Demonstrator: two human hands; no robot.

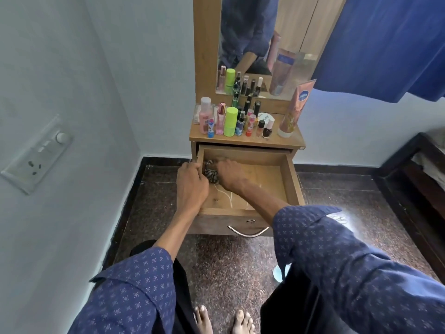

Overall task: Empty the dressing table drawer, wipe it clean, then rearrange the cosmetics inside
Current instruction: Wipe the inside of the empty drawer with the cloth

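Observation:
The wooden drawer [292, 179] of the dressing table is pulled out. At its far left lies a dark patterned bundle, like hair ties or cloth [211, 174]. My left hand [191, 180] reaches over the drawer's left wall with fingers curled at the bundle. My right hand [230, 174] is inside the drawer, its fingers bent down onto the same bundle. A thin white cord [226, 196] lies on the drawer floor near the front. Several cosmetic bottles [230, 121] stand on the table top [243, 140], with a tall pink tube [292, 112] at the right.
A mirror [260, 44] rises behind the bottles. A blue cloth [385, 44] hangs at the upper right. A dark wooden bed frame [414, 174] stands on the right, a switch panel [36, 155] on the left wall. My bare feet [224, 319] are on the speckled floor.

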